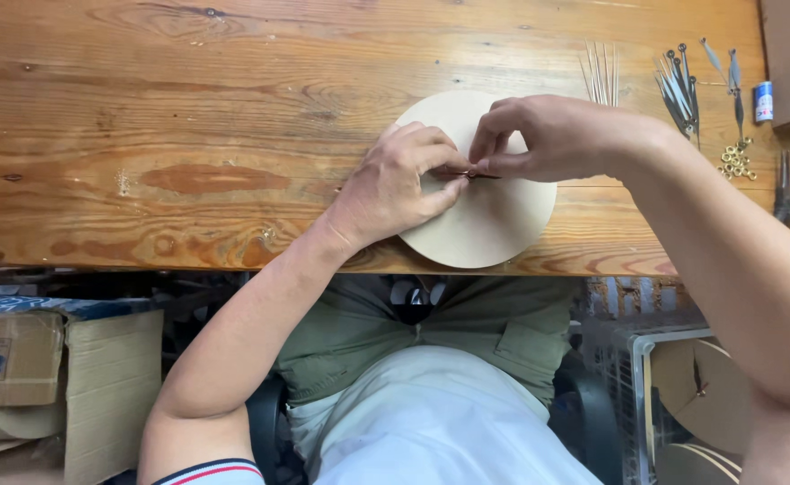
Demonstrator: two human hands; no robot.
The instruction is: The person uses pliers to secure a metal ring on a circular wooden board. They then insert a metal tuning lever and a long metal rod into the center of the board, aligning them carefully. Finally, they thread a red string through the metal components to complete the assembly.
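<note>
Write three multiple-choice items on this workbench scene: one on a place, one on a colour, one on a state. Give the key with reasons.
1. Where does the round pale disc lie?
A. at the table's near edge
B. on the floor
C. in the cardboard box

2. What colour is the small spool at the far right?
A. red
B. blue and white
C. black

3. How do the hands meet the small dark part?
A. both pinch it over the disc
B. only the left hand touches it
C. neither touches it

Key: 1 A, the disc overlaps the wooden table edge; 2 B, blue body, white end; 3 A, left hand and right hand fingertips meet on it.
</note>
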